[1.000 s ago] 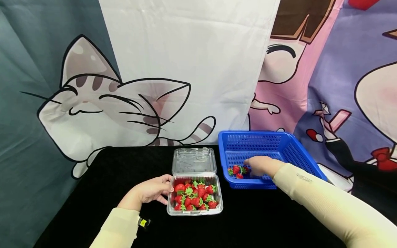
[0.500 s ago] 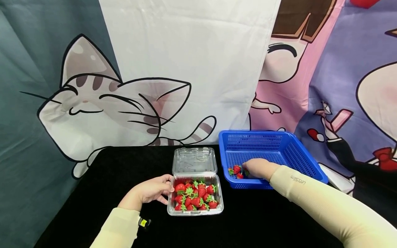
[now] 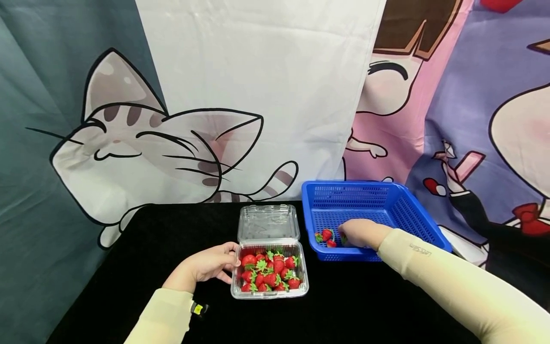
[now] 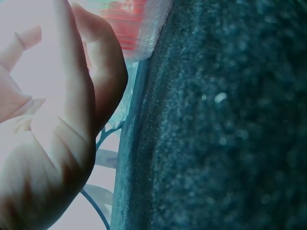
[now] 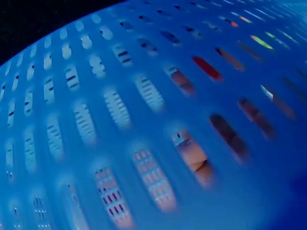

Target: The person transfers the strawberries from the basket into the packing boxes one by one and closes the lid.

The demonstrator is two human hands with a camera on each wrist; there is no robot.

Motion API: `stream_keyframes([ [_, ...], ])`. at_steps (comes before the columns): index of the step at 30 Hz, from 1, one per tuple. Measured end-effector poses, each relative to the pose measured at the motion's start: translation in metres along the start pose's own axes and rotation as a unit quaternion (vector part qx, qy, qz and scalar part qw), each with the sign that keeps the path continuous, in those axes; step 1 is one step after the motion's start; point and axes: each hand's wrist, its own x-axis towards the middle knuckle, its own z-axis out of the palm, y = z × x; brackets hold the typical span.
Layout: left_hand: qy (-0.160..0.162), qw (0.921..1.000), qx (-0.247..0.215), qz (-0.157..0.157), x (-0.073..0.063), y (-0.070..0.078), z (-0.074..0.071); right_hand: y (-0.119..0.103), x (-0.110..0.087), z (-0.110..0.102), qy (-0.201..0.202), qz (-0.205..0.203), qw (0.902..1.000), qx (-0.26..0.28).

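Note:
A clear plastic clamshell box (image 3: 269,295) stands on the black cloth, its lid (image 3: 268,223) folded back. Several strawberries (image 3: 271,278) with green leaves fill it. My left hand (image 3: 210,263) grips the box's left side, thumb over the rim; in the left wrist view, this hand (image 4: 62,96) has bent fingers beside the box wall (image 4: 153,33). My right hand (image 3: 361,232) reaches into the blue basket (image 3: 352,187) and pinches a strawberry (image 3: 343,238), mostly hidden by the fingers. Left of it lie a few loose strawberries (image 3: 327,234).
The basket's slotted wall (image 5: 129,110) fills the right wrist view, with skin and red showing through the slots. Black cloth (image 3: 215,315) covers the table. A printed curtain (image 3: 266,71) hangs right behind. A white object (image 3: 464,246) lies beyond the basket's right side.
In the basket, my right hand has closed its fingers on a strawberry and shifted it slightly right, away from the others. My left hand and the box have stayed put.

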Motion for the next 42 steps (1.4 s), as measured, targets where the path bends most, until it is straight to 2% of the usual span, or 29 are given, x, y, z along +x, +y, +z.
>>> stream_keyframes([
  [4,0.002,1.0000,0.003,0.001,-0.001,0.000,0.000,0.002,-0.005,-0.004,0.015,-0.007,0.9999,0.000],
  [13,0.000,1.0000,0.000,0.007,-0.001,0.000,0.001,0.001,-0.020,-0.025,0.066,-0.012,0.9970,0.038],
  [22,0.004,1.0000,0.000,0.007,-0.002,-0.002,0.002,-0.010,-0.028,-0.047,0.114,-0.017,0.9875,0.107],
  [26,0.004,1.0000,0.000,0.009,-0.003,-0.001,0.003,-0.029,-0.030,-0.054,0.159,-0.025,0.9807,0.112],
  [32,0.005,0.9999,-0.001,0.009,-0.002,-0.001,0.003,-0.072,-0.027,-0.054,0.209,-0.053,0.9693,0.119],
  [37,0.004,1.0000,0.001,0.008,-0.003,0.000,0.002,-0.110,-0.023,-0.046,0.240,-0.107,0.9599,0.096],
  [42,0.003,1.0000,0.000,0.008,-0.003,-0.001,0.002,-0.140,-0.014,-0.029,0.236,-0.172,0.9553,0.046],
])
